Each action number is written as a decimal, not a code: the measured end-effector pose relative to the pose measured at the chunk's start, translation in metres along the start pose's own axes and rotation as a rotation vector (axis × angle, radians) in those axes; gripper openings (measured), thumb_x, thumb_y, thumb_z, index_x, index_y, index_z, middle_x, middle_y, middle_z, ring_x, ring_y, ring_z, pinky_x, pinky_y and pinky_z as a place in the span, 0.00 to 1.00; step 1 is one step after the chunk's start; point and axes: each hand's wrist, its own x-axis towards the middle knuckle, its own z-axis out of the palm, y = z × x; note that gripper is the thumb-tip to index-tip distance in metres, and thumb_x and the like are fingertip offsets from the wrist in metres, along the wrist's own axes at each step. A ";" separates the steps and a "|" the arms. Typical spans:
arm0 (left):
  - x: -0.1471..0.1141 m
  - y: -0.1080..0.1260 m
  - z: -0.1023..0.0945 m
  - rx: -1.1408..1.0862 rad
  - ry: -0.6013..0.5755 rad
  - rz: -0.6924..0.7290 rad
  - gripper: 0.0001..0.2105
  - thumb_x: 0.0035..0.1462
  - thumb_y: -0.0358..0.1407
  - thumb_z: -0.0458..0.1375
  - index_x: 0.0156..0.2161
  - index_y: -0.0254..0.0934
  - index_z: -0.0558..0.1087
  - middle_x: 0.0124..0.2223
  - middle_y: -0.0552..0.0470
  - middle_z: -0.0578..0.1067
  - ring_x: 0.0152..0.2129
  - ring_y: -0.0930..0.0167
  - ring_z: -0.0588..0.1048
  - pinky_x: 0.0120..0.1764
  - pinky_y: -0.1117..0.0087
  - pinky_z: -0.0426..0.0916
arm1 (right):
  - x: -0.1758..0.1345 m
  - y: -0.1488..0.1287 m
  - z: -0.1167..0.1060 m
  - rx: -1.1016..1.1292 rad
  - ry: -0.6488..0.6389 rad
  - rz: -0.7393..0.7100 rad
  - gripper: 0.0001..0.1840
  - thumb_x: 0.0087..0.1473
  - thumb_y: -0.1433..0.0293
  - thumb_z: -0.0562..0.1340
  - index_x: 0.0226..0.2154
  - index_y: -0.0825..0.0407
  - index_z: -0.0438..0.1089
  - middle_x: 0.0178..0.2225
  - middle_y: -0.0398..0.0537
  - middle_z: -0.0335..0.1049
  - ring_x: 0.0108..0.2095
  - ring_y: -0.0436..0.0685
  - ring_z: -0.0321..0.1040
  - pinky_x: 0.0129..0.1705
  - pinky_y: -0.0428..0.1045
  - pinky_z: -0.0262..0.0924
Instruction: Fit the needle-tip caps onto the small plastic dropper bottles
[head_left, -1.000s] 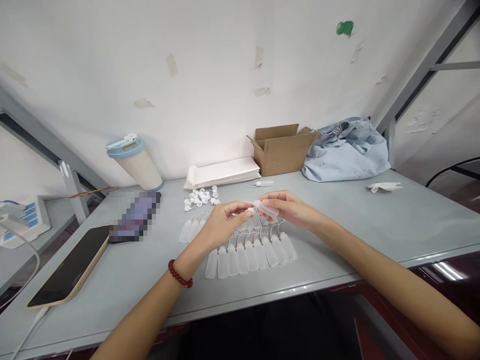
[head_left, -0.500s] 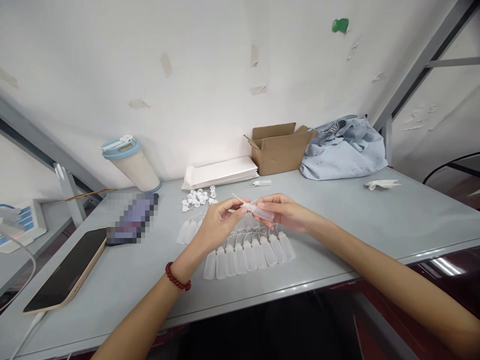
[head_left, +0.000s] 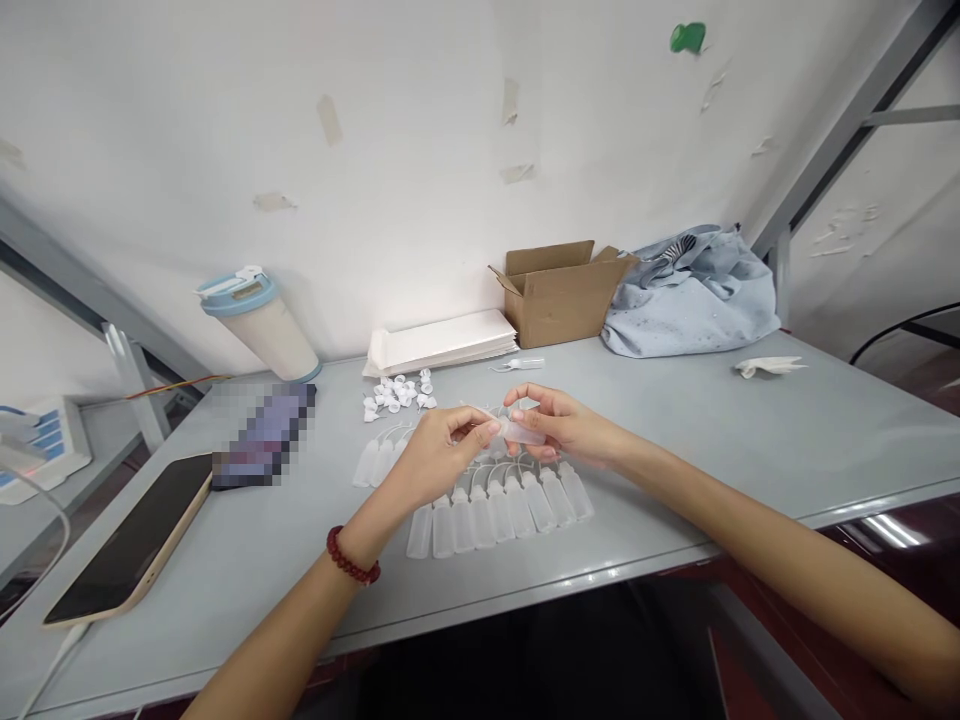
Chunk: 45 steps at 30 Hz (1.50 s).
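Over the table, left hand and right hand clamp a frosted, translucent bottle.

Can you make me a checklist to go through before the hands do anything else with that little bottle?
1. Left hand at the narrow end of the held bottle: ok.
2. Right hand holding the bottle's wider body: ok.
3. Top on tight: cannot tell, fingers cover it.
4. Front row of bottles lying side by side on the table: ok.
5. White caps grouped beyond the left hand: ok.
6. Black phone well apart from both hands: ok.
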 end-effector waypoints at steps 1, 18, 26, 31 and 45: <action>0.000 -0.001 0.000 0.002 -0.001 -0.010 0.15 0.59 0.40 0.53 0.26 0.34 0.74 0.22 0.58 0.69 0.16 0.77 0.60 0.21 0.75 0.55 | 0.000 0.001 0.000 -0.004 0.001 -0.001 0.18 0.53 0.56 0.62 0.38 0.49 0.57 0.23 0.42 0.73 0.15 0.43 0.49 0.18 0.42 0.43; 0.000 -0.003 0.001 -0.106 0.005 0.022 0.07 0.53 0.36 0.61 0.37 0.36 0.77 0.41 0.48 0.78 0.34 0.68 0.75 0.36 0.71 0.68 | -0.002 -0.004 0.002 0.039 -0.012 0.060 0.18 0.54 0.56 0.62 0.38 0.48 0.57 0.24 0.42 0.71 0.14 0.42 0.45 0.18 0.43 0.37; 0.003 -0.003 0.004 -0.192 0.010 -0.084 0.10 0.54 0.41 0.59 0.33 0.34 0.76 0.27 0.52 0.77 0.24 0.71 0.74 0.27 0.72 0.68 | -0.002 -0.005 0.001 0.041 0.008 0.048 0.18 0.53 0.56 0.62 0.38 0.48 0.57 0.23 0.41 0.70 0.14 0.42 0.45 0.18 0.43 0.36; 0.002 -0.002 0.004 -0.266 0.012 -0.048 0.09 0.50 0.36 0.63 0.36 0.34 0.75 0.35 0.49 0.78 0.32 0.68 0.76 0.35 0.70 0.70 | -0.002 -0.004 0.001 0.043 -0.004 0.049 0.18 0.53 0.56 0.61 0.38 0.48 0.57 0.23 0.41 0.71 0.14 0.42 0.44 0.18 0.42 0.36; 0.003 -0.001 0.000 -0.308 -0.024 -0.143 0.11 0.50 0.40 0.64 0.35 0.33 0.76 0.28 0.51 0.77 0.24 0.72 0.73 0.31 0.69 0.71 | -0.003 -0.005 0.000 0.028 -0.013 0.053 0.17 0.54 0.56 0.61 0.38 0.48 0.57 0.23 0.41 0.70 0.14 0.42 0.44 0.17 0.42 0.36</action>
